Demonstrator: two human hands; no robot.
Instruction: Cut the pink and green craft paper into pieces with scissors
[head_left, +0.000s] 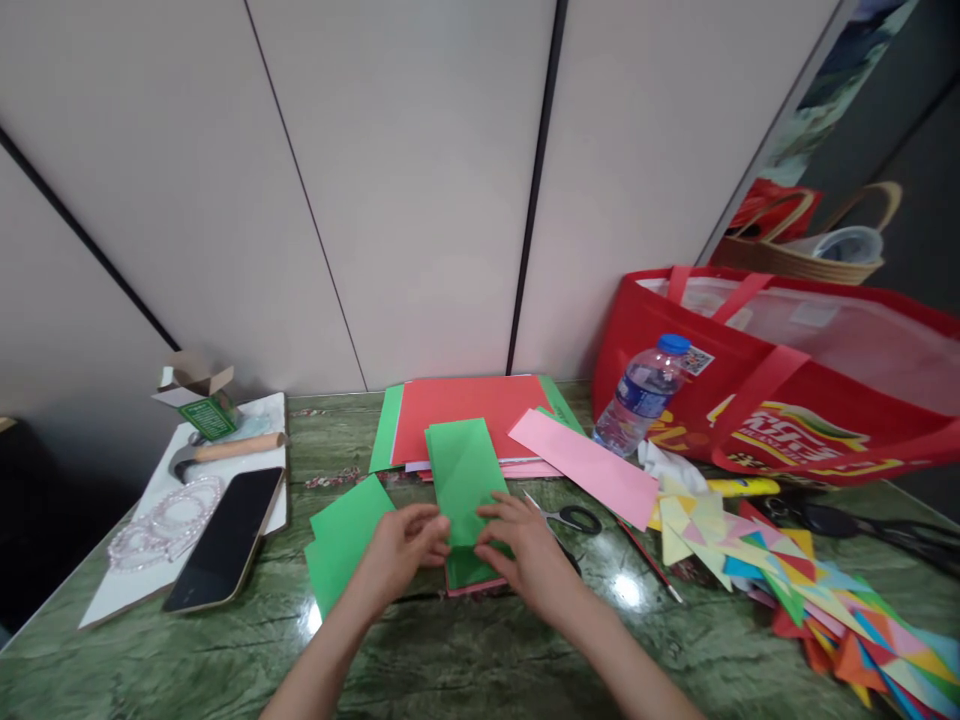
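Note:
A long green paper strip lies upright before me, and a crease or overlapping edge crosses its near part. My left hand is at its left edge, fingers curled and thumb against the paper. At the right edge, my right hand pinches the paper between thumb and fingers. A pink edge shows beneath the strip's near end. More green paper pieces lie left of my left hand. Scissors with black handles rest beside my right hand, partly hidden by it.
Red sheets lie by the wall, with a pink strip at right. A pencil, folded colourful papers, a water bottle and red bag stand right. A phone, hammer-like tool and small box are left.

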